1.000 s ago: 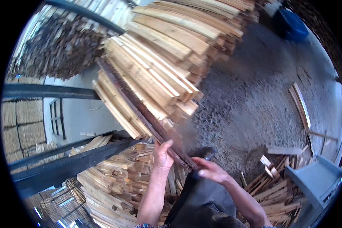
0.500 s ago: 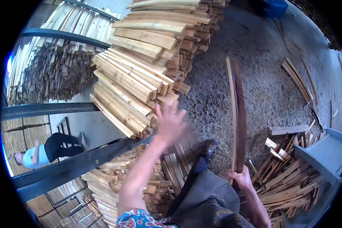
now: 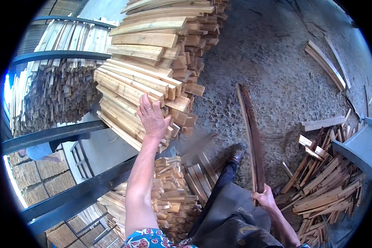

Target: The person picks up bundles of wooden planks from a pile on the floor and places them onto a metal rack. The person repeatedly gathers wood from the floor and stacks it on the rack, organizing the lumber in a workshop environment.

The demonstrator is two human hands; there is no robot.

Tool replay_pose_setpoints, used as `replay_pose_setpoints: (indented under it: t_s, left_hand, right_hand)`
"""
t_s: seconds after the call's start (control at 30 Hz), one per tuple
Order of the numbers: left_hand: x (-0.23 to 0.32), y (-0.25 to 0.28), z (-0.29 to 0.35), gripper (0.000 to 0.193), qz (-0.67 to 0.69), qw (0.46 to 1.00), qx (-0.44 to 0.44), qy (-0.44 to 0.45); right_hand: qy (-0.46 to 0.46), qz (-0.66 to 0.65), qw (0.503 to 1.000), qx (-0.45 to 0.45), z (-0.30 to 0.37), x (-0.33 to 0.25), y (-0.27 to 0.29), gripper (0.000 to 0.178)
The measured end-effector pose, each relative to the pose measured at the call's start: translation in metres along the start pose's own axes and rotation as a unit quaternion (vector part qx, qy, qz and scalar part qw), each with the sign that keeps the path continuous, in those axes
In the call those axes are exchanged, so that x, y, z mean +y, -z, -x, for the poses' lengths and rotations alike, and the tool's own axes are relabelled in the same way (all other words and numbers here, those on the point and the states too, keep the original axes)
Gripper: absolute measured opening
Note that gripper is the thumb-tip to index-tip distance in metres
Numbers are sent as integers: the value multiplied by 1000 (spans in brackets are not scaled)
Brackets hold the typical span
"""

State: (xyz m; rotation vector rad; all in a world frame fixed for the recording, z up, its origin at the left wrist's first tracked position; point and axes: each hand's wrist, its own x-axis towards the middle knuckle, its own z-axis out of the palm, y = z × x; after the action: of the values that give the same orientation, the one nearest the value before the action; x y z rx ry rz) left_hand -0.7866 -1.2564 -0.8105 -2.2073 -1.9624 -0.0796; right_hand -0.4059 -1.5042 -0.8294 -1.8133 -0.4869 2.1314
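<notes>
My left hand [image 3: 153, 119] rests on the near end of a tall stack of pale wooden planks [image 3: 124, 87]. Its fingers lie over the plank ends with the thumb spread apart; it grips no plank that I can make out. In my closed right hand [image 3: 264, 196] is the lower end of a long wooden strip [image 3: 252, 138], pale on one edge and dark brown on its face. The strip points away from me above the floor. A blurred piece of wood [image 3: 199, 147] shows below the stack, right of my left hand.
Dark metal beams [image 3: 82, 194] frame the stack. More short planks [image 3: 169, 198] are piled beneath. Loose strips [image 3: 328, 194] heap at the right beside a grey-blue metal stand [image 3: 359, 142]. Several strips [image 3: 326, 66] lie on the rough floor. Another person [image 3: 41, 152] is partly hidden behind a beam.
My left hand has moved up and left onto the plank ends. The strip in my right hand has tipped slightly left and lower. The blurred wood piece has appeared below the stack.
</notes>
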Motion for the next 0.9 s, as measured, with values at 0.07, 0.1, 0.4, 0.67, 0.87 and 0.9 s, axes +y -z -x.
replay_pose_setpoints:
  t_s: [0.07, 0.1, 0.4, 0.67, 0.87, 0.9]
  left_hand:
    - [2, 0, 0, 65, -5, 1000, -3, -7]
    - [3, 2, 1, 61, -10, 1000, -8, -6]
    - [-18, 78, -37, 16, 77, 987, -25, -139]
    - [21, 131, -23, 16, 135, 917, 2, -376]
    - [236, 198, 88, 22, 453, 655, -215, -565]
    - [249, 193, 106, 26, 476, 643, -221, -558]
  right_hand:
    - [-8, -2, 1000, -22, 0, -9, -6, 19]
    - [-14, 5, 999, -30, 1, -13, -9, 19]
    - [16, -34, 999, -28, 27, -28, -16, 16]
    - [13, -113, 983, -147, 41, -53, -34, 24]
    - [15, -439, 825, -354, 41, -51, 7, 51]
    - [-8, -447, 819, -360, 35, -33, 1, 51]
